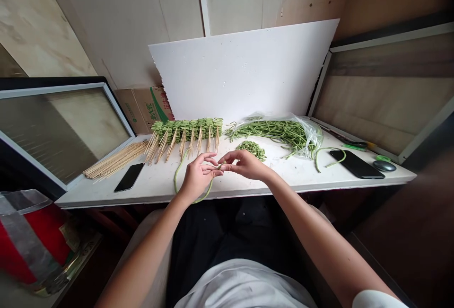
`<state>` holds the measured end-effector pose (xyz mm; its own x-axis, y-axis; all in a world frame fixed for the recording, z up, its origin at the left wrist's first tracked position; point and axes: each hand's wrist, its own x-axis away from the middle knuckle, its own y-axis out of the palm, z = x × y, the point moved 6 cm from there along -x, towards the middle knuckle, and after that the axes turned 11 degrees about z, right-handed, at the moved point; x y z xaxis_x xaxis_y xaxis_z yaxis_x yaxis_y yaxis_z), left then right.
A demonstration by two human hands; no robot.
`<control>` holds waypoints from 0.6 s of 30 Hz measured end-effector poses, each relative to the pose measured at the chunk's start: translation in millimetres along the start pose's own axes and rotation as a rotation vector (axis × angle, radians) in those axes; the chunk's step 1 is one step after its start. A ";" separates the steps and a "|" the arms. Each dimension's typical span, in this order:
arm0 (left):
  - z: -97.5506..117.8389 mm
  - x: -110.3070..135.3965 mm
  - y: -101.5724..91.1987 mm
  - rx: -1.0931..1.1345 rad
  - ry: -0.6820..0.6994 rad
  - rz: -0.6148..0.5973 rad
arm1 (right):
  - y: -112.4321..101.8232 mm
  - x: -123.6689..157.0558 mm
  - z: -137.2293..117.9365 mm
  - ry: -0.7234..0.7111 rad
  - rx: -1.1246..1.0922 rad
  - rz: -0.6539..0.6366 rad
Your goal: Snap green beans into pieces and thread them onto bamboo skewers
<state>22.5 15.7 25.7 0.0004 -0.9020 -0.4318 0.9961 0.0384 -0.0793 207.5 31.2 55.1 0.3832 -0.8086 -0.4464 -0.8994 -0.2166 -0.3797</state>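
My left hand [199,174] and my right hand [245,164] meet above the table's front edge, fingertips nearly touching. Between them a short bit of green long bean [222,165] shows, pinched by both hands. The rest of a long bean [176,178] loops around behind my left hand and droops by the table edge. Just beyond my right hand lies a pile of short-cut bean pieces [252,149]. Behind my left hand, skewered bundles of bean pieces [187,127] are stacked in a row, their bare sticks pointing towards me.
Loose bamboo skewers [115,160] and a phone [129,177] lie at left. A plastic bag of long beans [280,130] is at back right, with stray beans, another dark phone [357,164] and a computer mouse [384,165] farther right. A white board [241,76] stands behind.
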 end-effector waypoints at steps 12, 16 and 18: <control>3.4 0.9 2.3 -0.242 0.011 -0.048 | -14.1 1.3 -8.1 -0.018 0.054 0.095; 11.5 2.7 2.0 -0.307 0.076 -0.033 | -11.5 1.4 -13.1 -0.070 0.080 0.143; 16.4 3.1 2.1 -0.323 0.130 -0.023 | -8.6 1.1 -14.6 -0.087 0.086 0.158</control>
<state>26.0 6.0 38.9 -0.0531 -0.8428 -0.5356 0.9166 0.1718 -0.3611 212.6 24.2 69.7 0.2591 -0.7778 -0.5726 -0.9297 -0.0404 -0.3660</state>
